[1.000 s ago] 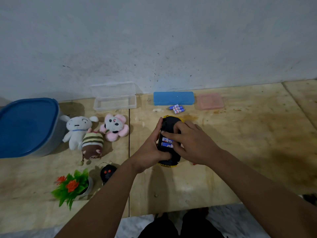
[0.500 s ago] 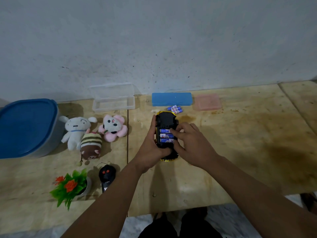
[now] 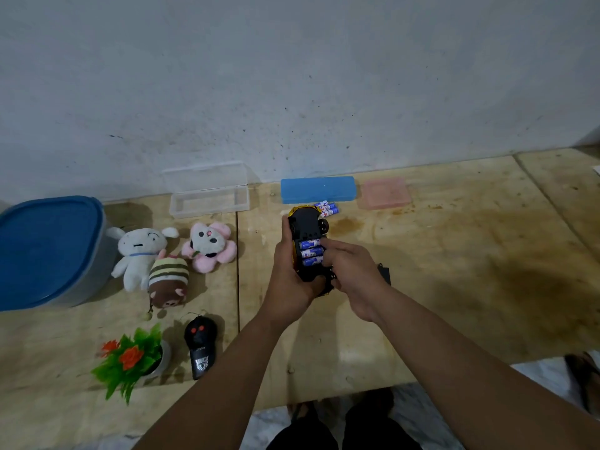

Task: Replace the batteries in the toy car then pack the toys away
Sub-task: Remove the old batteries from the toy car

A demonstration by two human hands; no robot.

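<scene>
The toy car (image 3: 306,227) lies upside down, black underside up, with yellow edges showing. Three blue batteries (image 3: 310,253) sit in its uncovered battery bay. My left hand (image 3: 290,280) grips the car from the left and underneath. My right hand (image 3: 350,271) has its fingertips on the right ends of the batteries, pinching at the lowest one. More blue batteries (image 3: 328,208) lie loose on the table just beyond the car. A small black piece (image 3: 384,273), possibly the battery cover, lies right of my right hand.
Left of the car lie a white plush (image 3: 138,251), a striped plush (image 3: 168,280), a pink flower plush (image 3: 209,246), a black remote (image 3: 200,345) and a small plant pot (image 3: 133,357). A blue-lidded tub (image 3: 45,248) stands far left. Clear (image 3: 207,196), blue (image 3: 317,189) and pink (image 3: 385,193) boxes line the wall.
The car has been lifted and shifted farther from me. My right hand slid off the battery bay to its right side, so all three batteries now show.
</scene>
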